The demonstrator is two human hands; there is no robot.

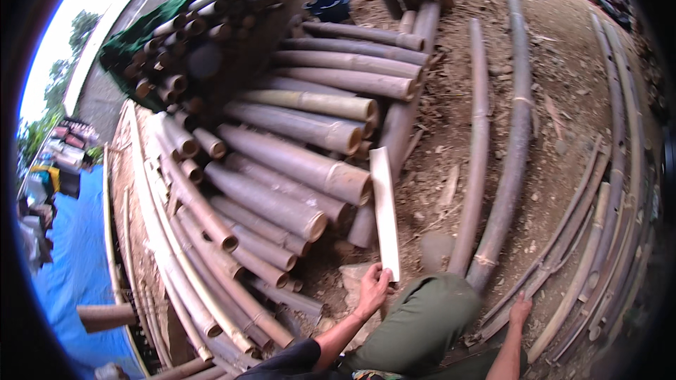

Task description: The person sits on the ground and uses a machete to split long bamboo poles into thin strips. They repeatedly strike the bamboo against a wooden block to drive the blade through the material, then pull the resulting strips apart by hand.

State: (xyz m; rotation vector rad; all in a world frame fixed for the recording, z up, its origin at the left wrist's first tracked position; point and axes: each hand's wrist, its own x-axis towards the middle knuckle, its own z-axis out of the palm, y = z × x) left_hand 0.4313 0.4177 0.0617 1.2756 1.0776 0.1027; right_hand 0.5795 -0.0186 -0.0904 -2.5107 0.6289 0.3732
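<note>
A pale split bamboo strip (384,214) stands raised in front of me, its lower end pinched in my left hand (373,288). The strip's upper end reaches beside the cut ends of the stacked bamboo poles (303,158). Low on the right, my right hand (520,309) hangs near some long, dark split bamboo pieces (546,274) lying on the ground. Its fingers are small and blurred, so whether it touches or grips anything does not show. Between the two hands is my knee in green trousers (433,317).
Two long bamboo poles (517,98) lie on the dirt just beyond my knee. More poles (620,119) run along the right edge. Another bamboo pile (204,21) rises at the far left under a green cover. A blue tarp (70,260) spreads at left; a dark bucket (329,4) stands behind.
</note>
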